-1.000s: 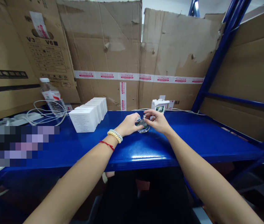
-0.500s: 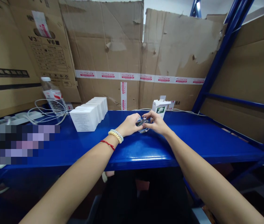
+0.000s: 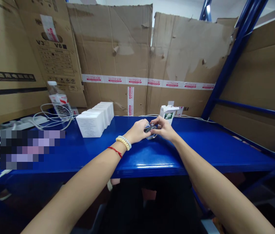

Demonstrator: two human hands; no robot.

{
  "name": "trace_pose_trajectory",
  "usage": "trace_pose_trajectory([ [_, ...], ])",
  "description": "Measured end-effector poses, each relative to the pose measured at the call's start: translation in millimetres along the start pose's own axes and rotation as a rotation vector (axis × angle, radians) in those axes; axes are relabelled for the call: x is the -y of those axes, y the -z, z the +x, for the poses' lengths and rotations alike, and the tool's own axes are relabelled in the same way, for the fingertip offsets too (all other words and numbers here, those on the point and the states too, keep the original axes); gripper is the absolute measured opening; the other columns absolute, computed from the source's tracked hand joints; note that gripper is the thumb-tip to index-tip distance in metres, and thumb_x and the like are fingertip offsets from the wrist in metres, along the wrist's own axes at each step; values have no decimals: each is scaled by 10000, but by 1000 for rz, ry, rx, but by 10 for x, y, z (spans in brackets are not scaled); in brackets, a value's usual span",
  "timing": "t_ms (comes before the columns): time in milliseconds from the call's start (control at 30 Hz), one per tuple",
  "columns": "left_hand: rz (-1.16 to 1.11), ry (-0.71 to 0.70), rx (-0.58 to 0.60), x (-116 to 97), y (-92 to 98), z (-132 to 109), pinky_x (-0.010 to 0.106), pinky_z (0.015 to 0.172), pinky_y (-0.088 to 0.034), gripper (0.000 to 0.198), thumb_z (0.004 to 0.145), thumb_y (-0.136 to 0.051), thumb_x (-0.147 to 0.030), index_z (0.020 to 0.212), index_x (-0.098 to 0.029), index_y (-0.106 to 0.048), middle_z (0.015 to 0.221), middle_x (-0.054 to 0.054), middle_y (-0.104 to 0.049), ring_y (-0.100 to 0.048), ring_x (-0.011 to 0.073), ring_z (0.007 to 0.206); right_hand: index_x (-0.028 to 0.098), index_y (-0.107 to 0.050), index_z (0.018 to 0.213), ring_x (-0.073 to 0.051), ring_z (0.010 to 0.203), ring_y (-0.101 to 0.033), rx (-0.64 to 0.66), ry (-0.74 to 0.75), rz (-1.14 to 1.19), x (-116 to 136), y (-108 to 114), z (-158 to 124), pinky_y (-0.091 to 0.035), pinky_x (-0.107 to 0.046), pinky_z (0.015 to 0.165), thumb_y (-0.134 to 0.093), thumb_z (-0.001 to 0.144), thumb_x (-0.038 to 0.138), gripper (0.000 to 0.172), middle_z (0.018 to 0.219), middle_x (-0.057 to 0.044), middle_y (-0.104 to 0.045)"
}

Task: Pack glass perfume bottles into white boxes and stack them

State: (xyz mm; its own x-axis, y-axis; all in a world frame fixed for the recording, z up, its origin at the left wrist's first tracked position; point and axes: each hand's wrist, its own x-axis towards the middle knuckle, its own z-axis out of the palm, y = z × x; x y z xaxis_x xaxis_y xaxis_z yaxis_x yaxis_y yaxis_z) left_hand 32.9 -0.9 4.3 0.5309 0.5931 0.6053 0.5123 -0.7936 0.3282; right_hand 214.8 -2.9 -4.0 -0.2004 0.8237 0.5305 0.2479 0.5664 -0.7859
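A small clear glass perfume bottle (image 3: pixel 152 136) is low over the blue shelf top, between both my hands. My left hand (image 3: pixel 138 131) has its fingers closed around the bottle's left side, thumb pointing right. A shiny clear piece (image 3: pixel 147 125) shows by its fingertips; whether this is a cap I cannot tell. My right hand (image 3: pixel 164 128) pinches the bottle from the right, near the neck, with the index finger arched over it. Just behind that hand stands a small white box (image 3: pixel 168 113) with its top flaps up and a green picture on its front.
A row of white boxes (image 3: pixel 91 125) stands left on the blue shelf (image 3: pixel 200 143). Farther left are a water bottle (image 3: pixel 60 102), looped white cables (image 3: pixel 47 112), a power strip (image 3: pixel 24 125) and a pixelated object (image 3: pixel 32 146). Cardboard sheets (image 3: pixel 118 48) wall the back.
The whole view has shifted slightly to the right. My hands keep nearly the same grip on the bottle; any finger movement is very small.
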Motion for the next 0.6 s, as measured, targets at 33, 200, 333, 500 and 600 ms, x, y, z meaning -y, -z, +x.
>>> trace_pose_trajectory([
  [33,-1,4,-7,-7,-5,1,276,643,-393,254,750,-659,-257,717,-206,-412,701,-17,-500,-503,150,671,200,-579,843,-159,778,-568,-10,9,-20,5,9,-4,-394,-248,584,-757,536,303,370,894,-29,-633],
  [200,11,14,-51,-29,-59,12,286,677,-412,266,754,-669,-277,711,-206,-415,723,-1,-517,-527,165,721,207,-608,996,-194,894,-595,-32,58,-98,33,48,-23,-417,-268,635,-694,570,257,437,995,-55,-650],
  [333,34,42,-64,-59,-53,3,298,660,-411,290,745,-676,-377,755,-203,-444,761,13,-532,-528,176,716,214,-583,1054,-212,949,-593,-59,79,-96,81,65,-34,-449,-299,695,-675,578,267,488,1026,-60,-643],
  [500,31,75,-127,-110,31,-19,326,725,-446,81,873,-438,-237,877,-189,-504,833,35,-545,-542,183,756,208,-597,896,-194,889,-585,-285,135,-121,195,58,-51,-447,-303,712,-621,683,356,260,922,-43,-643],
  [600,31,-18,-146,-98,30,-10,334,822,-468,171,881,-415,-176,997,-161,-541,938,64,-543,-559,185,843,201,-587,816,-151,713,-546,-318,116,-104,245,32,-56,-431,-291,669,-583,765,433,237,761,-15,-608],
])
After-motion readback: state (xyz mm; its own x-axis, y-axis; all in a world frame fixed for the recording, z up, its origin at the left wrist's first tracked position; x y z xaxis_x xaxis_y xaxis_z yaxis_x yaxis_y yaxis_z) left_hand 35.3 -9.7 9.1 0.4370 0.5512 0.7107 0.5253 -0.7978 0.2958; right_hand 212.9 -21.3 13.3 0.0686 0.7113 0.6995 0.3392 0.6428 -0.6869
